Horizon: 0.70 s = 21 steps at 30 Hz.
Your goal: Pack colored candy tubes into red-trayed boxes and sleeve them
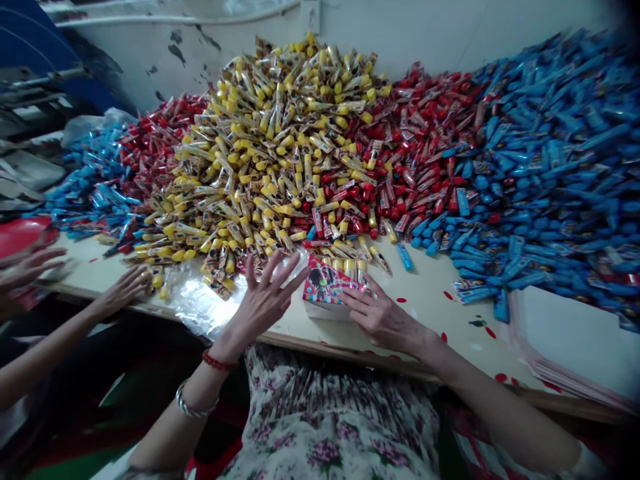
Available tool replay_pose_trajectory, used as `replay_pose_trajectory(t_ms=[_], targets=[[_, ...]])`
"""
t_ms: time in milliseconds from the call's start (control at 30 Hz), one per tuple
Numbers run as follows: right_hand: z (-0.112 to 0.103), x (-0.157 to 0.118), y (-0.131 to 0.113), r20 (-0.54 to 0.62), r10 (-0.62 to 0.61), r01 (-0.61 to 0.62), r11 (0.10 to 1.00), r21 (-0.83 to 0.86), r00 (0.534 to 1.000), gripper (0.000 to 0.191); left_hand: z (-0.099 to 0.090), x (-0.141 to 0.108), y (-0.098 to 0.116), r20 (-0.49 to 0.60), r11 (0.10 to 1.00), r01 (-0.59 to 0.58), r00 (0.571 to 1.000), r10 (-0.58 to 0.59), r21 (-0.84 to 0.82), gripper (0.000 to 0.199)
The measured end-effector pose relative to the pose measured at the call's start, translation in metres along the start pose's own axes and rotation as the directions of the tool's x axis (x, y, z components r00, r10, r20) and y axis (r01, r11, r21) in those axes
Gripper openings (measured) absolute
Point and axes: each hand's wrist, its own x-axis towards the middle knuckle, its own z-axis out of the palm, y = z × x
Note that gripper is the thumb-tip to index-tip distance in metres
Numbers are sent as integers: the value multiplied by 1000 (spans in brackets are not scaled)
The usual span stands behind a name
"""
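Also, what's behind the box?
Yellow tubes, with red ones among them further back. The box and right hand hide the nearest stretch of table; can't tell if the closest tubes sit inside it.

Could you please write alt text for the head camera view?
A person's right hand touches a small printed box at a table's edge, the left hand raised beside it with fingers spread. Behind lie heaps of yellow, red and blue wrapped items; a co-worker's hands are at left.

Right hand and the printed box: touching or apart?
Touching. The head view shows the right hand's fingers lying across the patterned face of the printed box.
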Motion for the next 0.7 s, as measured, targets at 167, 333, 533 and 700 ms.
replay_pose_trajectory(t_ms=[167, 333, 533, 700], targets=[[2, -3, -4, 4, 26, -26, 1000, -5, 1000, 24, 45, -19, 6, 67, 995, 30, 997, -24, -93, 61], [3, -5, -6, 41, 46, -45, 998, -40, 998, 22, 117, -45, 40, -96, 871, 257, 941, -324, -418, 50], [-3, -5, -24, 37, 153, -151, 987, -59, 988, 16, 128, -67, 44, 130, 588, 380, 897, -422, -714, 46], [-7, -26, -52, -448, 412, -426, 902, 75, 793, 25, 73, -22, 26, 131, 310, 458, 708, -694, -833, 55]])
